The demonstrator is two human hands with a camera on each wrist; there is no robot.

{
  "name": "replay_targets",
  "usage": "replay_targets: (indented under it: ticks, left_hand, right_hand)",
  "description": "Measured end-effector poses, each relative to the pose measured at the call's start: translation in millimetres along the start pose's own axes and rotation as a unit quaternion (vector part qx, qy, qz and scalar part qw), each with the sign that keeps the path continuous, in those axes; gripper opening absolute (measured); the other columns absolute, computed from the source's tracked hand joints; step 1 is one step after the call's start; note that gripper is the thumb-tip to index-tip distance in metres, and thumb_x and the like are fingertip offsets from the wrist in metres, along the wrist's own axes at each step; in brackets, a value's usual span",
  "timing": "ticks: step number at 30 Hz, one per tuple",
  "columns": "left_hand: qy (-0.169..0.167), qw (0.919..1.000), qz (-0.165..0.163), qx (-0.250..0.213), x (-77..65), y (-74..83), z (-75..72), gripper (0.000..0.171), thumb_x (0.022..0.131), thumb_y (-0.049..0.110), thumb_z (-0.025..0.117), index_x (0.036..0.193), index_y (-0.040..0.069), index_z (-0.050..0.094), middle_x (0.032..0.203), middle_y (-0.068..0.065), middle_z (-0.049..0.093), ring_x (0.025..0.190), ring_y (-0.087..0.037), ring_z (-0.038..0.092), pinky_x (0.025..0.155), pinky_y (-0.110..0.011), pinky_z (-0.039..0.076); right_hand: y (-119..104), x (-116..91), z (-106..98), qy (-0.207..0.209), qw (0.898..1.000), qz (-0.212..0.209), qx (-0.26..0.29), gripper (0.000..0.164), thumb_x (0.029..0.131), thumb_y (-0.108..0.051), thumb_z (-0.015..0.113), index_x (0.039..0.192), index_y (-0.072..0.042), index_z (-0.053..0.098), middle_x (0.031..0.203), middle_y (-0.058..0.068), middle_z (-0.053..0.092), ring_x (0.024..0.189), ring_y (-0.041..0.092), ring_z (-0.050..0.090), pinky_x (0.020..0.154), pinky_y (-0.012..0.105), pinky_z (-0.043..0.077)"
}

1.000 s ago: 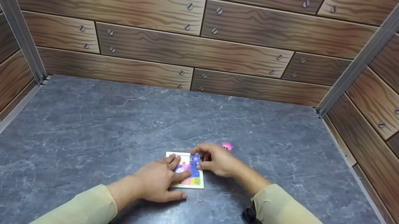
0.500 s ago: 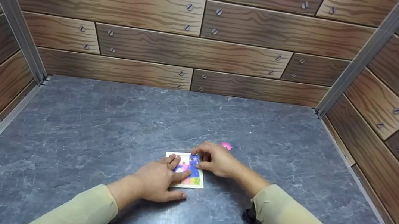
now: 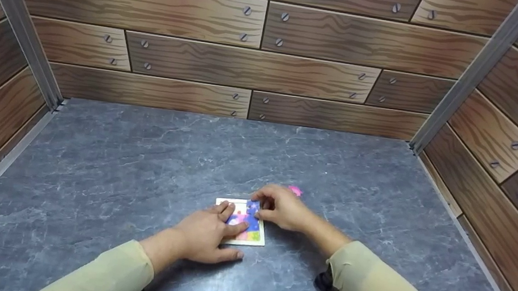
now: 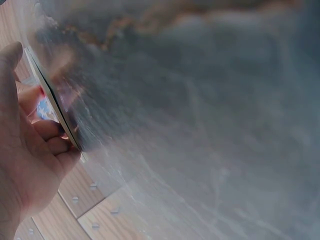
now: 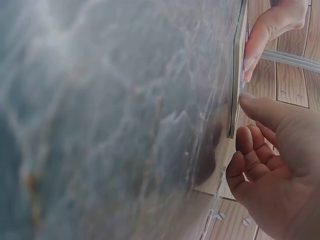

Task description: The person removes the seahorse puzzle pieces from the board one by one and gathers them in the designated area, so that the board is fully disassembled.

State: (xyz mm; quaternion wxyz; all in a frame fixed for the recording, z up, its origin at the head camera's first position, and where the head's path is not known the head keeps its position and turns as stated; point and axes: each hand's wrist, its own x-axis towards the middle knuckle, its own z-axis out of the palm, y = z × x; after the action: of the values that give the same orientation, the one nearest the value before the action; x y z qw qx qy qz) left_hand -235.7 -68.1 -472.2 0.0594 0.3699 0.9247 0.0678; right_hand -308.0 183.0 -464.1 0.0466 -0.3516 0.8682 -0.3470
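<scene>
In the head view, a small jigsaw puzzle board [image 3: 256, 238] with a white border lies flat on the table, partly covered by both hands. Its picture shows blue, pink, yellow and green. My left hand [image 3: 205, 234] rests across the board's left side with fingers spread, the thumb beyond the near edge. At the upper right corner, my right hand [image 3: 285, 209] has thumb and forefinger at opposite sides of a blue puzzle piece [image 3: 252, 207]. Its other fingers curl beneath. The right wrist view shows the thumb [image 5: 265, 111] at the board's edge [image 5: 235, 90].
A pink puzzle piece [image 3: 295, 190] lies on the table just behind the right hand, partly hidden by it. Around the grey marbled table [image 3: 141, 151] stand wood-patterned walls [image 3: 190, 59] with metal corner posts.
The right forefinger has shifted very slightly to the right along the board's top edge. The left hand stays in place.
</scene>
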Motion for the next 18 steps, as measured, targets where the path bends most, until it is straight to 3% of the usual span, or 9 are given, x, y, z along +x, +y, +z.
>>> replay_targets:
  ticks: [8, 12, 18]
  left_hand:
    - [-0.006, 0.9999, -0.007, -0.003, 0.2, 0.0, -1.0, 0.075, 0.101, 0.074, 0.047, 0.162, 0.029, 0.047, 0.164, -0.03, 0.036, 0.152, -0.044, 0.037, 0.119, -0.054, 0.04]
    - [-0.005, 1.0, -0.004, 0.001, -0.1, 0.9, -1.8, 0.075, 0.102, 0.073, 0.047, 0.162, 0.028, 0.048, 0.164, -0.03, 0.037, 0.152, -0.044, 0.038, 0.119, -0.054, 0.041]
    - [-0.007, 0.9999, -0.007, 0.001, 0.8, 1.4, -1.5, 0.075, 0.101, 0.074, 0.047, 0.162, 0.029, 0.048, 0.164, -0.029, 0.036, 0.152, -0.044, 0.037, 0.118, -0.054, 0.041]
  right_hand:
    - [6, 1, -13, 0.028, 0.999, 0.014, 0.027, 0.029, 0.088, -0.005, 0.083, 0.116, -0.003, 0.076, 0.099, 0.007, 0.069, 0.088, 0.018, 0.064, 0.078, 0.027, 0.054]
    - [10, -1, -25, 0.043, 0.998, 0.012, 0.032, 0.03, 0.088, -0.006, 0.085, 0.117, -0.003, 0.076, 0.102, 0.006, 0.07, 0.093, 0.026, 0.066, 0.08, 0.029, 0.055]
    - [18, -6, -43, 0.065, 0.997, 0.027, 0.035, 0.032, 0.088, -0.006, 0.086, 0.119, -0.004, 0.077, 0.103, 0.007, 0.071, 0.092, 0.024, 0.066, 0.079, 0.034, 0.055]
